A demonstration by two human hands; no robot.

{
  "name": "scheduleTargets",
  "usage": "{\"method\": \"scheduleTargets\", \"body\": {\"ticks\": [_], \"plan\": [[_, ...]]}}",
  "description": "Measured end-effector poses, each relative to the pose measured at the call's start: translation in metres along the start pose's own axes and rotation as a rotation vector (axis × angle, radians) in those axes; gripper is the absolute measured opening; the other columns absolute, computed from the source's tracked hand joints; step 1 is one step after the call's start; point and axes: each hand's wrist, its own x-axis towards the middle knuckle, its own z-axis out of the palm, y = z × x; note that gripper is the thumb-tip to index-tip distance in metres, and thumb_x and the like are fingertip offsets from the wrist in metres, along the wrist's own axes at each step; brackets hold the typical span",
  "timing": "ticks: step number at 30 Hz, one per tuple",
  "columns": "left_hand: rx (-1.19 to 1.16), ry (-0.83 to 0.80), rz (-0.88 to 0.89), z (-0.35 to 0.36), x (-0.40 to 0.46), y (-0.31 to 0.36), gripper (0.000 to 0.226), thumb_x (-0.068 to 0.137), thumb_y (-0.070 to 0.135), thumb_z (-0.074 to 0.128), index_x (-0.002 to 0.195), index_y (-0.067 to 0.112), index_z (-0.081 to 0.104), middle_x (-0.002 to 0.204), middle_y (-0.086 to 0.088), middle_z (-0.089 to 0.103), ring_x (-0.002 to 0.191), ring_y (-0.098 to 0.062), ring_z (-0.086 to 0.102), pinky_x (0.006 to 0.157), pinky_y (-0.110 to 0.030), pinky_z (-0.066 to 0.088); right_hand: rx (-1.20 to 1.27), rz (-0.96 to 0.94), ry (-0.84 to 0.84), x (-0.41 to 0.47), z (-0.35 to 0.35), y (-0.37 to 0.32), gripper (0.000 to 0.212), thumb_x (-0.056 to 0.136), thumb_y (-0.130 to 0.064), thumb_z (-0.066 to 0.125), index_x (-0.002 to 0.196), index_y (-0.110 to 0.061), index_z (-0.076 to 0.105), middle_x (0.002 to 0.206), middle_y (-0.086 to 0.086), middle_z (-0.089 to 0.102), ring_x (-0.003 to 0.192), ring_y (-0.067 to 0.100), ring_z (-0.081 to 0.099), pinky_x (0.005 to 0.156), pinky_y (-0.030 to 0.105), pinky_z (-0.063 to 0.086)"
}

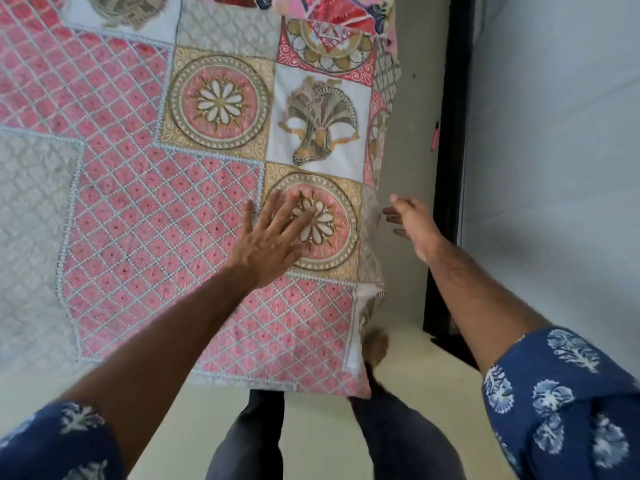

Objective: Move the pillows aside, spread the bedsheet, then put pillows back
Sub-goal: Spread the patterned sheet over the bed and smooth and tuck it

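— While we stand at the corner of the bed, the bedsheet (145, 209) fills most of what we see: pink lattice, grey panels and gold medallions, lying fairly flat, its right edge hanging down the side toward the floor (408, 133).

— And the pillows?

— None that we can name for certain. At the top edge there is a bright pink and red patterned cloth (332, 8), but we cannot tell what it is. So we judge the pillows are not yet back on this part of the bed.

— Which step are we on, then?

— Spreading, we think, and well along. What seems left is squaring this corner, then returning the pillows.

— Our hands?

— Our left hand (273, 237) lies flat on the sheet, fingers straight and splayed over a medallion, pressing and holding nothing. Our right hand (412, 223) hangs just beside the sheet's drooping edge, fingers loosely curved; we cannot tell whether they touch or hold the cloth.
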Motion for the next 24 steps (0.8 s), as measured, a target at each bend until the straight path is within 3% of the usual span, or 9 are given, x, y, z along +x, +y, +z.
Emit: {"method": "scheduleTargets", "body": {"ticks": [2,4,6,8,10,12,14,20,24], "plan": [[-0.004,0.005,-0.033,-0.002,0.014,-0.003,0.081,0.092,0.063,0.044,0.161,0.029,0.019,0.17,-0.008,0.009,0.154,-0.041,0.007,0.111,-0.077,0.017,0.065,0.036,-0.064,0.02,0.009,-0.024,0.028,0.098,-0.053,0.053,0.103,-0.027,0.059,0.113,-0.001,0.068,0.105,0.016,0.063,0.096,0.042,0.044],[0.025,-0.005,-0.05,-0.002,0.023,-0.004,0.092,0.085,0.068,0.047,0.161,0.029,0.015,0.17,-0.009,0.006,0.154,-0.043,0.005,0.108,-0.079,0.017,0.13,0.099,-0.105,0.042,0.017,-0.047,0.059,0.084,-0.07,0.062,0.119,-0.023,0.063,0.124,-0.001,0.066,0.113,0.018,0.06,0.102,0.044,0.042],[0.038,-0.017,-0.084,-0.005,0.03,-0.004,0.102,0.077,0.074,0.046,0.161,0.031,0.008,0.17,-0.008,0.003,0.154,-0.043,0.002,0.107,-0.082,0.018,0.233,0.141,-0.125,0.072,0.021,-0.056,0.097,0.052,-0.082,0.077,0.127,-0.021,0.065,0.129,-0.001,0.067,0.119,0.021,0.06,0.107,0.05,0.042],[0.048,-0.055,-0.139,-0.015,0.039,0.003,0.116,0.07,0.071,0.063,0.161,0.032,0.004,0.17,-0.008,0.001,0.154,-0.042,0.003,0.106,-0.081,0.018,0.327,0.165,-0.142,0.113,0.014,-0.048,0.108,0.027,-0.078,0.087,0.117,-0.021,0.071,0.115,-0.001,0.075,0.11,0.024,0.068,0.103,0.05,0.049],[0.076,-0.108,-0.174,-0.025,0.044,0.007,0.132,0.059,0.064,0.081,0.162,0.031,0.006,0.17,-0.009,0.002,0.154,-0.043,0.005,0.106,-0.079,0.018,0.323,0.156,-0.151,0.113,0.002,-0.061,0.082,0.042,-0.064,0.094,0.107,-0.018,0.074,0.102,0.001,0.078,0.101,0.025,0.073,0.097,0.05,0.055],[0.074,-0.154,-0.19,-0.035,0.053,0.009,0.143,0.051,0.064,0.086,0.162,0.03,0.002,0.17,-0.01,-0.003,0.154,-0.044,0.002,0.109,-0.077,0.014,0.257,0.072,-0.116,0.106,-0.014,-0.08,0.034,0.072,-0.04,0.089,0.095,-0.018,0.074,0.099,0.003,0.078,0.097,0.025,0.073,0.095,0.048,0.057],[0.041,-0.169,-0.186,-0.042,0.063,0.009,0.149,0.05,0.064,0.087,0.161,0.031,-0.005,0.169,-0.008,-0.013,0.154,-0.043,-0.007,0.111,-0.073,0.006,0.225,0.014,-0.121,0.115,-0.029,-0.086,0.014,0.082,-0.026,0.083,0.089,-0.02,0.073,0.098,0.005,0.077,0.093,0.024,0.073,0.094,0.045,0.058],[-0.091,-0.17,-0.221,-0.049,0.082,0.015,0.123,0.068,0.08,0.062,0.159,0.039,-0.011,0.167,-0.003,-0.023,0.153,-0.037,-0.021,0.115,-0.076,0.004,0.218,0.173,-0.32,0.129,-0.018,-0.087,0.008,0.092,-0.028,0.071,0.094,-0.021,0.07,0.085,-0.003,0.075,0.084,0.021,0.069,0.079,0.037,0.057],[-0.152,-0.01,-0.337,-0.045,0.114,0.016,0.079,0.094,0.073,0.03,0.158,0.045,-0.007,0.17,0.003,-0.014,0.155,-0.031,-0.015,0.116,-0.075,0.007,0.326,0.23,-0.46,0.158,-0.033,-0.115,0.04,0.093,-0.055,0.057,0.104,-0.019,0.068,0.088,0.0,0.076,0.082,0.02,0.07,0.072,0.031,0.052]]}}
